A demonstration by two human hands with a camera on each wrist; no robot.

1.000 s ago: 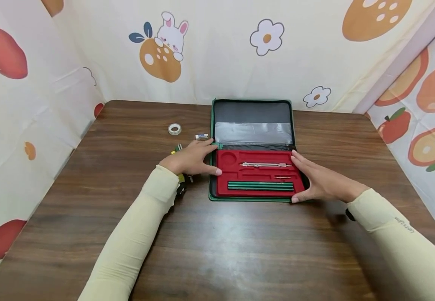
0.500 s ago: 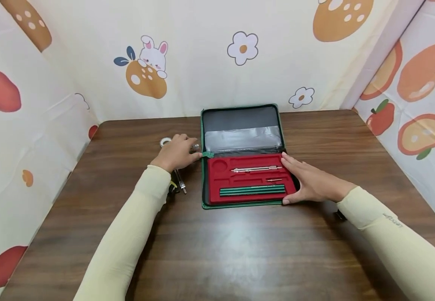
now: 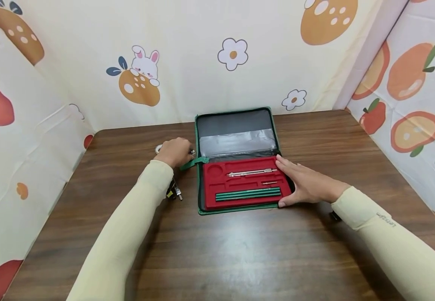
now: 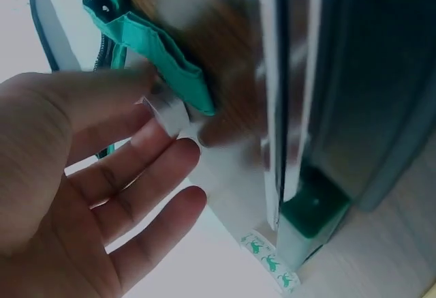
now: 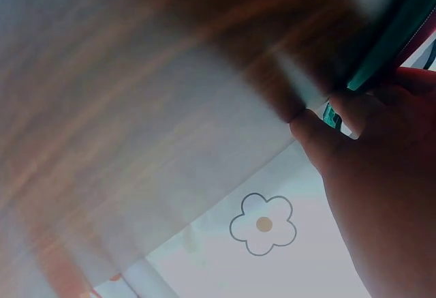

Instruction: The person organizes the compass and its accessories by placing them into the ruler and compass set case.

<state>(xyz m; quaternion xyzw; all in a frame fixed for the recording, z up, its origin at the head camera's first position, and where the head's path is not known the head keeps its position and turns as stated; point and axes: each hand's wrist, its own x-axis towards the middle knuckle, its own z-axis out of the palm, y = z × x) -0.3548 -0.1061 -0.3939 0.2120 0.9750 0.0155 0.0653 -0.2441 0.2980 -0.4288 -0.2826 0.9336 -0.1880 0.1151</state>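
Observation:
A zip case point(image 3: 201, 184) with a green edge lies unfolded, its red tray point(image 3: 211, 205) towards me. In the tray are a metal compass point(image 3: 252, 172), green pencils point(image 3: 248, 194) and a small metal piece point(image 3: 269, 182). Left of the case, my left hand point(image 3: 174, 152) pinches a small whitish eraser point(image 4: 169, 112) between thumb and fingers, mostly hidden in the head view. The green strap point(image 4: 163, 52) of the case sticks out beside these fingers. With fingers spread, my right hand point(image 3: 305, 182) rests along the case's right edge, thumb at the front corner.
Partly hidden behind the left hand is a tape roll point(image 3: 158, 149). Metal and yellow-black items point(image 3: 176, 192) lie by the left wrist. A printed cloth point(image 3: 187, 75) hangs behind the brown table point(image 3: 240, 255).
My left hand has left the case's left edge, moved to the eraser and taken hold of it. The strap now sticks out leftward. The right hand stays at the case; the head view has shifted.

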